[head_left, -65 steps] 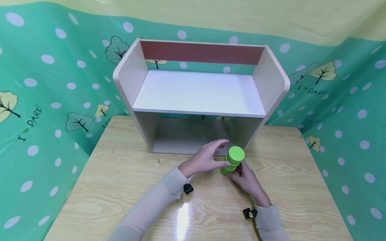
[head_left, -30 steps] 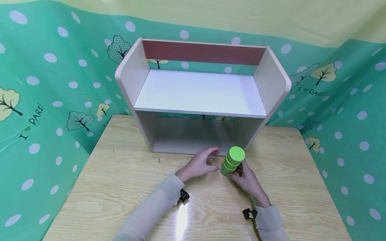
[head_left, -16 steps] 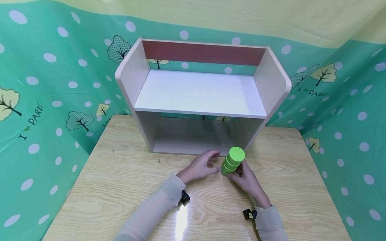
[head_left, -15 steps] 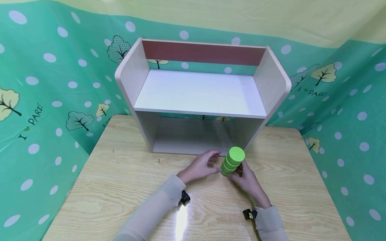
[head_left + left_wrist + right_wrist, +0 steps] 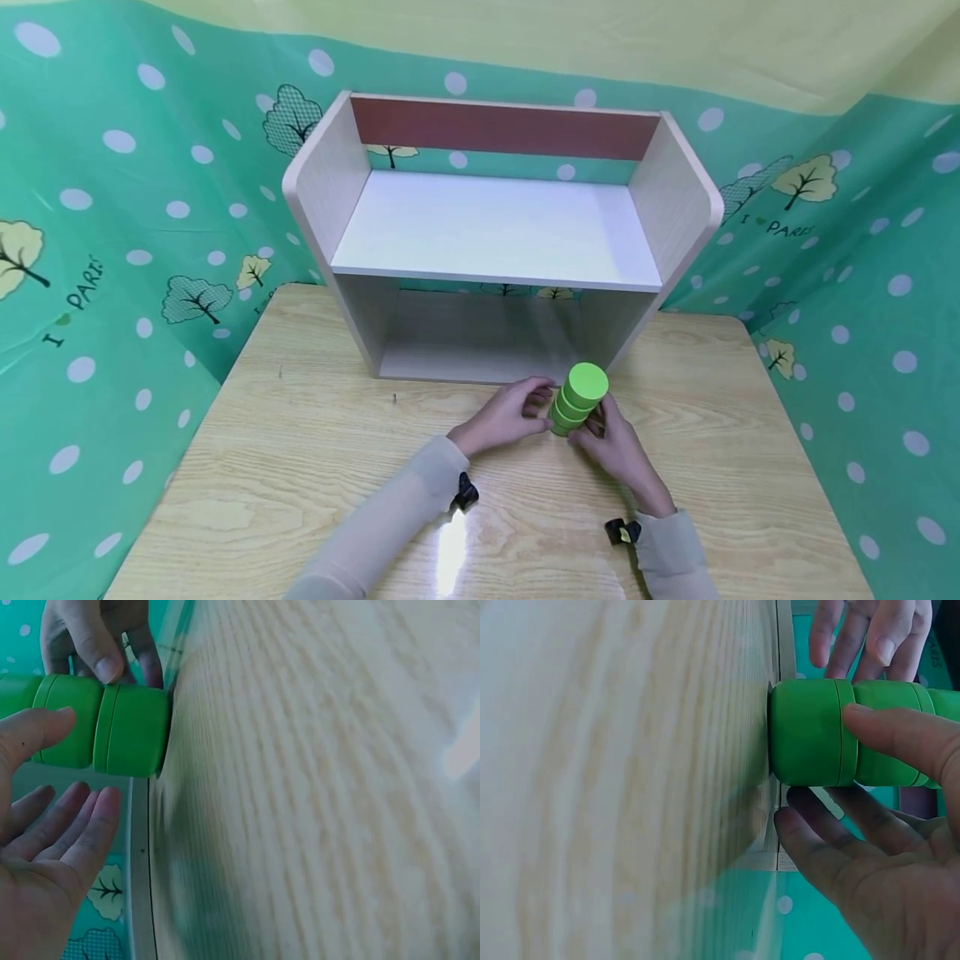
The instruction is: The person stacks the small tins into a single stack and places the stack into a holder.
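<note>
In the head view, several round green jars (image 5: 576, 400) stand stacked upright on the table, just before the shelf's right front corner. My right hand (image 5: 621, 446) holds the bottom of the stack from the right. In the right wrist view its thumb lies at the seam of the lowest jar (image 5: 806, 733), and its fingers (image 5: 817, 847) bend along the other side. To the left is my left hand (image 5: 504, 417), fingers relaxed and parted. The left wrist view has its thumb in front of the middle jar (image 5: 75, 746), with its other fingers (image 5: 75, 832) apart from the stack.
A two-level shelf unit (image 5: 495, 229) with pale side panels and a reddish back strip stands at the back of the wooden table (image 5: 300, 467). A green dotted curtain (image 5: 120, 275) hangs behind and on both sides.
My left hand drew back left from the stack, then moved slightly right toward it again. The jars and my right hand have stayed in place.
</note>
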Tool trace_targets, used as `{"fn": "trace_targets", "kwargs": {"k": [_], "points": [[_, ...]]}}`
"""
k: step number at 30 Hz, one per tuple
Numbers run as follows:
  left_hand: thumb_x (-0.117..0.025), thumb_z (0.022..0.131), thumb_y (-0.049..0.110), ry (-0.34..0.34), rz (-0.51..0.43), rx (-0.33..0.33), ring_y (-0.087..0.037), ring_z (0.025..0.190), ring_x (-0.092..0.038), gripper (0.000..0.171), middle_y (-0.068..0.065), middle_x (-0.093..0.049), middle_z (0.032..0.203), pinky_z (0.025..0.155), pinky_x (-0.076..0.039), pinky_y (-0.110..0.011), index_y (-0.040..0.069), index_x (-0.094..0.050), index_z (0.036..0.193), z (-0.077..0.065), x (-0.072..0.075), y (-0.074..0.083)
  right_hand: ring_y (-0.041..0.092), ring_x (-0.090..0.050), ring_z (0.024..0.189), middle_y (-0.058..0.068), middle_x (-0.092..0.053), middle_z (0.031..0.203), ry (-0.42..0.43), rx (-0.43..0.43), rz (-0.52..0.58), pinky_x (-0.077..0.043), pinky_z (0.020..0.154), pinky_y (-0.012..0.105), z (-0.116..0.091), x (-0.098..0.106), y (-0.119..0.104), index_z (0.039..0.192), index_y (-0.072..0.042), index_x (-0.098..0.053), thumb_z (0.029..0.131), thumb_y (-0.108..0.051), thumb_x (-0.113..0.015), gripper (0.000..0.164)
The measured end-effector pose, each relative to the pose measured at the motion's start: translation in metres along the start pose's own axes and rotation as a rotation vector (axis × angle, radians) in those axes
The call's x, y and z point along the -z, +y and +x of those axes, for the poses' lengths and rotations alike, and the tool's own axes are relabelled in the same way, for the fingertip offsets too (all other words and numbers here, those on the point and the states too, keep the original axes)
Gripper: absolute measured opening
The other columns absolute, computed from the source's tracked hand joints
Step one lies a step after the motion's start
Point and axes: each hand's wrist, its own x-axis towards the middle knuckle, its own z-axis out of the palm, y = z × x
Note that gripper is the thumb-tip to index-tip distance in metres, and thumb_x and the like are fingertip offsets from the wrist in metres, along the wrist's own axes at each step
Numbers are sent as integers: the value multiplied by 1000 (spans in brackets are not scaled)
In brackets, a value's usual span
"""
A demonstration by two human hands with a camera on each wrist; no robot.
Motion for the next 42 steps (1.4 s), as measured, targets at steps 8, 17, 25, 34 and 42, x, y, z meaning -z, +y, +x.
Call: {"fn": "trace_targets", "kwargs": {"k": [8, 17, 25, 34, 42], "points": [[-77, 87, 5, 4, -1, 10, -16, 115, -61, 61, -8, -61, 128, 90, -55, -23, 3, -50, 142, 4, -5, 2, 42, -49, 129, 27, -47, 144, 24, -24, -9, -47, 103, 46, 4, 0, 24, 149, -6, -32, 85, 9, -74, 78], [-75, 87, -1, 1, -15, 3, -13, 111, -62, 62, -12, -62, 128, 91, -56, -24, 0, -48, 142, 7, -11, -1, 48, -46, 129, 34, -43, 142, 30, -23, -9, -47, 102, 52, 6, -1, 24, 151, 1, -27, 85, 13, -71, 80], [-77, 86, 1, 23, 23, -6, -9, 108, -62, 61, -9, -61, 127, 88, -55, -20, 3, -50, 140, 7, -15, -5, 43, -50, 127, 30, -47, 141, 22, -32, -6, -51, 99, 42, 6, -3, 25, 149, -2, -30, 85, 12, -73, 79], [-76, 87, 3, 27, 39, -31, -9, 109, -62, 59, -10, -62, 126, 91, -53, -19, 2, -50, 140, 5, -16, -7, 41, -50, 129, 28, -50, 141, 28, -36, -5, -48, 103, 44, 5, -3, 25, 148, -5, -33, 84, 8, -76, 77], [-76, 88, 4, 20, 66, -39, -9, 108, -63, 58, -11, -62, 125, 92, -53, -20, 1, -49, 140, 5, -16, -2, 39, -51, 128, 27, -52, 139, 41, -47, -24, -49, 103, 44, 5, -3, 25, 147, -5, -34, 83, 9, -76, 78]]}}
